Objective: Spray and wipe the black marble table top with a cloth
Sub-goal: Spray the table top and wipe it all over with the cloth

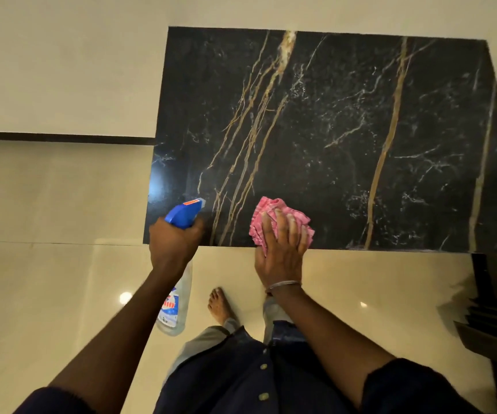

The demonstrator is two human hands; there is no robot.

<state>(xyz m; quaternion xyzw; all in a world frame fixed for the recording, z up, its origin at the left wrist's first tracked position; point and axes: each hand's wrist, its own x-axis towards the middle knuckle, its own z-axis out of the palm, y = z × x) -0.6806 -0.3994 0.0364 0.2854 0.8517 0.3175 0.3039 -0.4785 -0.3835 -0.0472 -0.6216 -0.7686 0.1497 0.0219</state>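
Note:
The black marble table top (346, 130) with gold and white veins fills the upper right of the view. My left hand (173, 243) grips a clear spray bottle (173, 306) by its blue trigger head (185, 213), nozzle pointed over the table's near left corner. My right hand (280, 252) presses a bunched pink cloth (268, 213) flat on the marble at the near edge, fingers spread over it. A pale glare patch shows on the marble beside the nozzle.
Glossy cream floor tiles (47, 279) surround the table. A dark strip runs along the floor at left (62, 137). My bare foot (220, 306) stands just in front of the table. Dark furniture (492, 321) stands at the right edge.

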